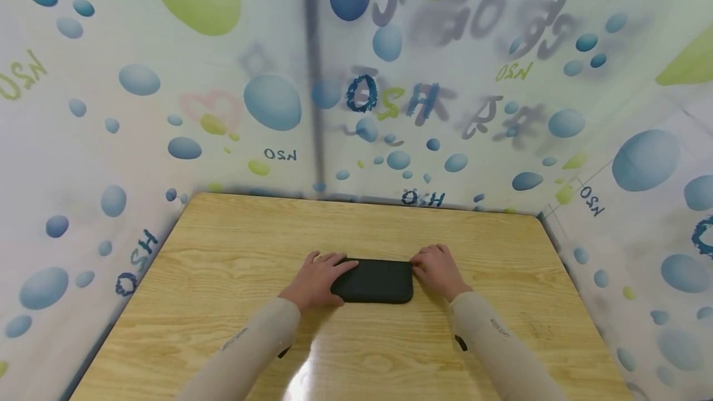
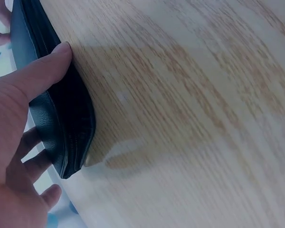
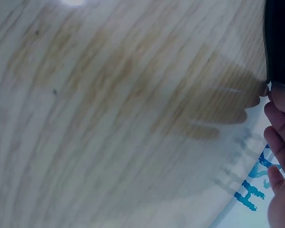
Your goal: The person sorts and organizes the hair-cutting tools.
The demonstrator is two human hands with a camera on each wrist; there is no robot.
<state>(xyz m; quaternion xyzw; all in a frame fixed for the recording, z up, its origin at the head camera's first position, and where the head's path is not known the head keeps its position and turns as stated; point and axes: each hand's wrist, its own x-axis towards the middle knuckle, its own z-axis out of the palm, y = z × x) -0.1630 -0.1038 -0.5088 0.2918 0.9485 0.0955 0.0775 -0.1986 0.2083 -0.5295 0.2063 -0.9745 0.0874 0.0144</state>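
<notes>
A black zippered wallet (image 1: pixel 379 280) lies on the wooden table, its long side running left to right. My left hand (image 1: pixel 315 280) holds its left end. In the left wrist view the thumb (image 2: pixel 50 66) presses on one side while the other fingers (image 2: pixel 38 164) are behind, and a zip (image 2: pixel 72 147) runs along the wallet's edge. At the far right corner is my right hand (image 1: pixel 440 271). Its thumb and forefinger pinch a small piece at the wallet's corner, apparently the zip pull, mostly hidden by the fingertips (image 3: pixel 275 97).
The light wooden table (image 1: pixel 250 234) extends around the wallet on all sides. White panels (image 1: pixel 345 48) printed with blue and green spots and lettering rise behind the table and at both sides. Light glares off the table's near edge.
</notes>
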